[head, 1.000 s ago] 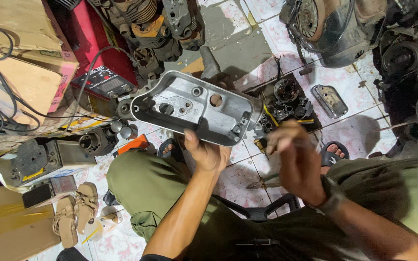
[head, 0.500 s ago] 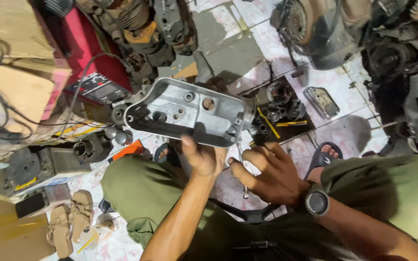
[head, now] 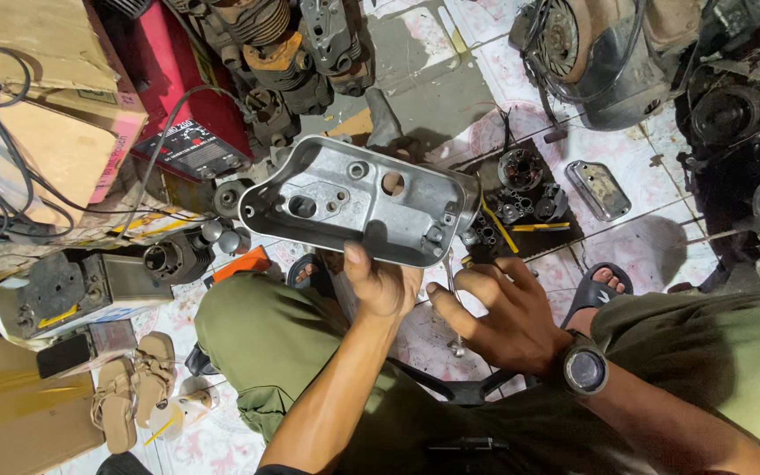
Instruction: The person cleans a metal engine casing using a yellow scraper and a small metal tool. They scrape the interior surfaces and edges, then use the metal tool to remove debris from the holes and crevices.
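Cover [head: 358, 207] gripped in my left hand [head: 380, 281] lies long-axis left-right, right hand [head: 499, 312] pinching a thin wrench [head: 453, 308] just near-right of it.

I see a patterned tiled floor [head: 661, 189], grimy, crowded with engine parts [head: 292, 62], cardboard boxes [head: 41, 97], a red machine [head: 191, 132], possibly a welder, and sandals [head: 134, 387].
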